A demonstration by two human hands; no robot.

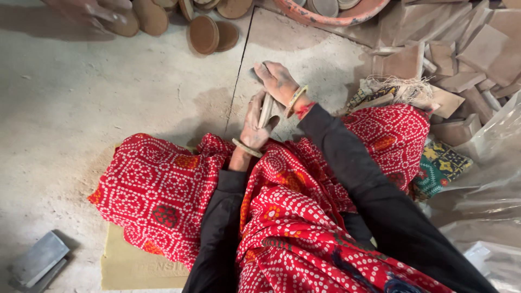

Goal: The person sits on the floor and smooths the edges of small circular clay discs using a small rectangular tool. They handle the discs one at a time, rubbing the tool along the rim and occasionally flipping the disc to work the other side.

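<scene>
A thin, flat pale piece (266,110), seen edge-on and clay-coloured, stands almost upright between the two hands, low over the crack (239,70) in the floor (108,92). The left hand (254,123) is closed round its lower part, fingers wrapped. The right hand (277,81), just above it along the crack, lies palm down with fingers bent over the piece's upper end; whether it grips or only presses I cannot tell. Both hands are dusted with dry clay, each wrist carrying a pale bangle.

This looks like shaping or smoothing of the piece, with the edge being worked; continuing would call for a steady hold below and even pressure above.

The floor is rough grey cement, powdery. Farther up the crack lie round brown discs (205,33), flat and matt, and a reddish basin (336,19) holding more. Right of the crack, square terracotta tiles (461,59) are heaped. Below it, red dotted cloth (163,190) covers the lap.
</scene>
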